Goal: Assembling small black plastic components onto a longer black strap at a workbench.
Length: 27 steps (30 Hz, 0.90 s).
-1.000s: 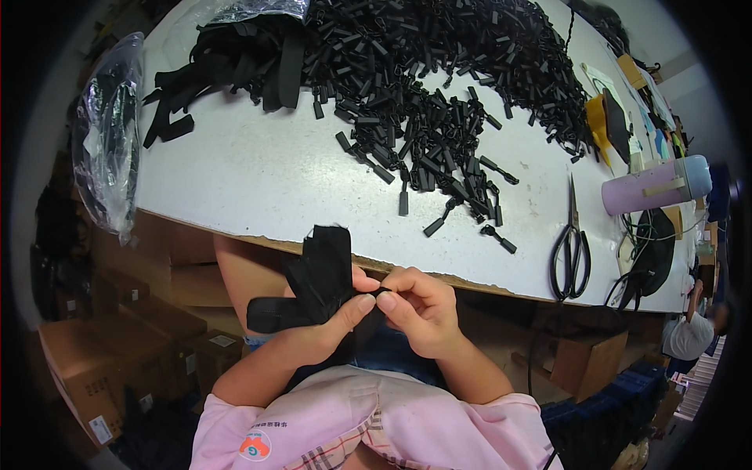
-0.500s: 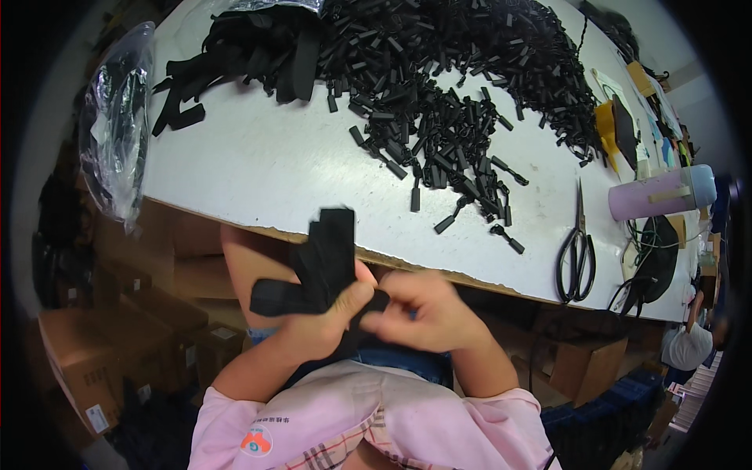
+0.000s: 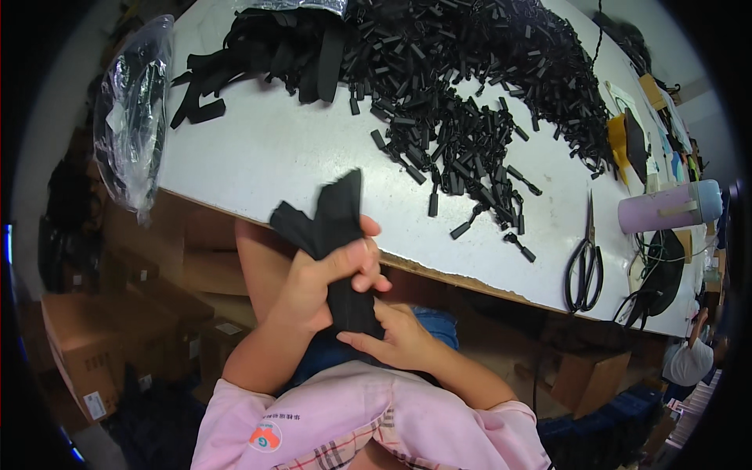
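Black strips (image 3: 341,210), clasped by the left hand (image 3: 317,283) and pinched by the right hand (image 3: 401,338) near the counter's front edge (image 3: 454,277), appear mid-alignment, calling next for an even grip.

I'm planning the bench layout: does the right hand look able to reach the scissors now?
Probably yes: the scissors lie uncovered on the table, on that side, though the right hand would first have to leave the strips.
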Tool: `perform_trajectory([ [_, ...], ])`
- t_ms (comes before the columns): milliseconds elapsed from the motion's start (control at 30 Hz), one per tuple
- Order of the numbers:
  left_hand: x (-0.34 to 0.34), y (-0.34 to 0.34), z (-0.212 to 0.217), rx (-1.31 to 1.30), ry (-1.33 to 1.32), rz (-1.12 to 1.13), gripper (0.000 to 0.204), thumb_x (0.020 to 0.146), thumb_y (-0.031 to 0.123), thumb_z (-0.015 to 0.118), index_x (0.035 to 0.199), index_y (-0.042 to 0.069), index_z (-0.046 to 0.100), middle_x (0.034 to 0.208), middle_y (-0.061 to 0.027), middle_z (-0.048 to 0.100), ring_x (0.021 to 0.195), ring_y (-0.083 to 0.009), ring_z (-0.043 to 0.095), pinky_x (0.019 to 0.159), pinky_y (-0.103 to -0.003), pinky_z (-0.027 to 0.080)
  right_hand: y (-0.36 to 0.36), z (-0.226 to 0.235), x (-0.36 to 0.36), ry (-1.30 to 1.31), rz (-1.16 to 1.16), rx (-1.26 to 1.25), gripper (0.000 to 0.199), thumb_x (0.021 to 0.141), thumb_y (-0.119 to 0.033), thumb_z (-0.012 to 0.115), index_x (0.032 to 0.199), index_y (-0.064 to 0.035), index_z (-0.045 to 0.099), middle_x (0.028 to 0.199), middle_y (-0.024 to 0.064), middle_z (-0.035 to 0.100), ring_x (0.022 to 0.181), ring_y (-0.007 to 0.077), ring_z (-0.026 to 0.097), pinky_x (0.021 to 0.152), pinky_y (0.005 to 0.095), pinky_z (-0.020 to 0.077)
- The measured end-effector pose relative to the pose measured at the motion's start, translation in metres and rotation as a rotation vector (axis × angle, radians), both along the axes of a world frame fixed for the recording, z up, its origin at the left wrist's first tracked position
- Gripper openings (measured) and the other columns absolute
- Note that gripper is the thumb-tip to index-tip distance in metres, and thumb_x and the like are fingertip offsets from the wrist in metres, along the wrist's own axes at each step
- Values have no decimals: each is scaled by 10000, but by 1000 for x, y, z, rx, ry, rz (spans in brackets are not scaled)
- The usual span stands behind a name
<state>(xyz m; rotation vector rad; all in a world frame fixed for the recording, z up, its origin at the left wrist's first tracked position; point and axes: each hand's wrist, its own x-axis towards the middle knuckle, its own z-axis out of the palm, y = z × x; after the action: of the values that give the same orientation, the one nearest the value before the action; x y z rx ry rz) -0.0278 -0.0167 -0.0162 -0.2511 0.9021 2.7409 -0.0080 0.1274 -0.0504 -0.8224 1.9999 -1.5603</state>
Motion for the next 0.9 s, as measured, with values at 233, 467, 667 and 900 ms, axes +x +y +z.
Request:
perform_trajectory([
  [233, 12, -3, -8, -115, -66, -312, 161, 742, 61, 565, 870, -19, 506, 697, -79, 531, 581, -133, 532, 612, -266, 460, 6, -8, 2, 247, -36, -9, 194, 718, -155, 624, 800, 3, 546, 631, 101, 542, 568, 233, 553, 548, 281, 437],
  [467, 19, 4, -9, -455, 19, -268, 215, 748, 86, 576, 929, 0, 501, 683, -40, 517, 489, -71, 447, 411, -188, 358, 14, 36, -22, 517, -531, -121, 283, 602, -22, 667, 867, 11, 571, 756, 97, 541, 571, 191, 539, 463, 254, 432],
  [667, 27, 10, -9, -484, 1, -271, 251, 720, 70, 598, 943, 13, 498, 654, -18, 497, 463, -65, 435, 402, -179, 347, 18, 27, -23, 790, -475, -104, 288, 573, 45, 655, 839, -23, 565, 763, 74, 522, 629, 169, 507, 513, 235, 403],
  [900, 27, 15, -9, -330, 61, -83, 253, 653, 70, 660, 829, 32, 483, 824, -30, 478, 618, -81, 476, 518, -189, 406, 28, 32, -18, -185, -416, -494, 90, 698, 52, 577, 756, 19, 517, 747, 87, 530, 580, 116, 513, 498, 210, 427],
])
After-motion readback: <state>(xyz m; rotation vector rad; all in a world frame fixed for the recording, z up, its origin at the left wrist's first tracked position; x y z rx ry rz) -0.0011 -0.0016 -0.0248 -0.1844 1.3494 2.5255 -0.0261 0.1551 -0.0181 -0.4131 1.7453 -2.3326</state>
